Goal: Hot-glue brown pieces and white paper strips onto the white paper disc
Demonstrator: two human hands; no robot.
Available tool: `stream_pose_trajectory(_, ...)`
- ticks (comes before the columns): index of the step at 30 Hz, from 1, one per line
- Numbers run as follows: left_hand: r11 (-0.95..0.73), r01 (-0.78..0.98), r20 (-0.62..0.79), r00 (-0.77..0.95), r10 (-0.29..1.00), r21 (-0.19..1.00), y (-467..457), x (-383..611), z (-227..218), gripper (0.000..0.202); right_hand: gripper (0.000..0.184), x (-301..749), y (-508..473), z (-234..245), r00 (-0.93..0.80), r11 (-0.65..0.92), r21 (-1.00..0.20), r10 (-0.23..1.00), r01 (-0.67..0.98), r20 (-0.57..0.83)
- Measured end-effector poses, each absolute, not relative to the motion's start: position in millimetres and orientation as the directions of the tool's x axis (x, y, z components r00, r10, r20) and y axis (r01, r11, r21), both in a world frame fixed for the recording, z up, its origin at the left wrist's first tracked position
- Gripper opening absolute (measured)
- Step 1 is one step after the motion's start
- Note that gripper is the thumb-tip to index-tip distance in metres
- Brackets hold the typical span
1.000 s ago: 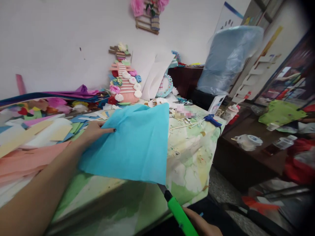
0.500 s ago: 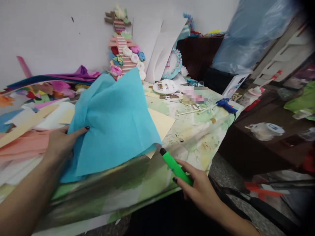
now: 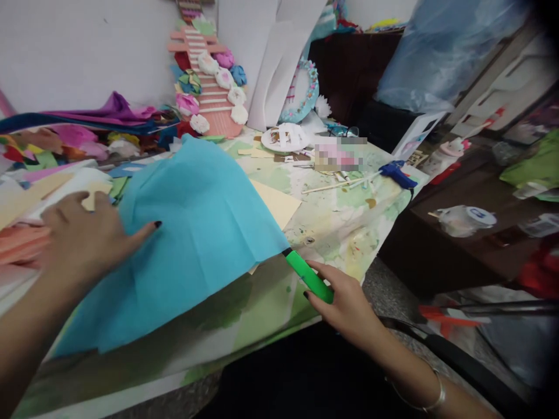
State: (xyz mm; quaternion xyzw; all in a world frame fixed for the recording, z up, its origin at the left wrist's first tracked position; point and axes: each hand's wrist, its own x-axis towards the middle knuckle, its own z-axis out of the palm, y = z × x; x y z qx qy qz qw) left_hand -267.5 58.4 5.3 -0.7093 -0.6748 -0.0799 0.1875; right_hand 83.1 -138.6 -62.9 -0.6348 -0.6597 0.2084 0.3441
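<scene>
A large sheet of bright blue paper (image 3: pixel 196 227), creased and folded over, slopes across the front of the table. My left hand (image 3: pixel 85 238) is spread at its left side, with the thumb over the paper; whether it presses on the sheet I cannot tell. At the right corner of the blue sheet, my right hand (image 3: pixel 343 299) grips a green utility knife (image 3: pixel 308 276). The black front end of the knife meets the paper's corner, and its tip is hidden there. Beneath the blue sheet a cream sheet (image 3: pixel 277 203) sticks out.
Paper scraps (image 3: pixel 56 142) crowd the left. A pink ladder craft with paper flowers (image 3: pixel 213 87) leans on the wall. A white paper plate (image 3: pixel 283 138), a thin stick (image 3: pixel 336 185) and a blue glue gun (image 3: pixel 397 173) lie on the stained tablecloth (image 3: pixel 345 233). A chair arm (image 3: pixel 471 361) curves at lower right.
My left hand has opened and moved off to the left. The blue paper's raised top has come down and its near edge spreads further left. The knife stays at the right corner.
</scene>
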Motion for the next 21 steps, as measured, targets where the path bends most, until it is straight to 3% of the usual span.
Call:
stream_pose_trajectory(2,-0.177,0.973,0.372,0.219,0.902,-0.144,56.8,-233.9,8.9,0.073,0.041,83.4,-138.3,-64.2,0.048,0.116,-0.690,0.976,0.714,0.214)
stream_pose_trajectory(4,-0.434,0.900,0.239,0.430,0.871,-0.037,56.3,-192.7,8.7,0.071,0.042,83.6,-138.0,-63.7,0.045,0.119,-0.665,0.973,0.737,0.224)
stream_pose_trajectory(6,-0.517,0.855,0.148,0.506,0.850,0.045,57.4,-150.4,4.4,0.068,0.043,82.8,-138.3,-62.9,0.038,0.108,-0.637,0.977,0.763,0.212)
stream_pose_trajectory(10,-0.554,0.830,0.010,0.555,0.832,0.063,60.1,-87.2,-16.0,0.056,0.046,75.7,-141.4,-63.7,0.041,0.060,-0.614,0.988,0.787,0.148)
stream_pose_trajectory(21,-0.532,0.843,0.013,0.533,0.846,0.075,52.7,-73.3,-51.3,0.063,0.050,79.5,-149.4,-60.8,0.104,-0.008,-0.534,0.983,0.846,0.150)
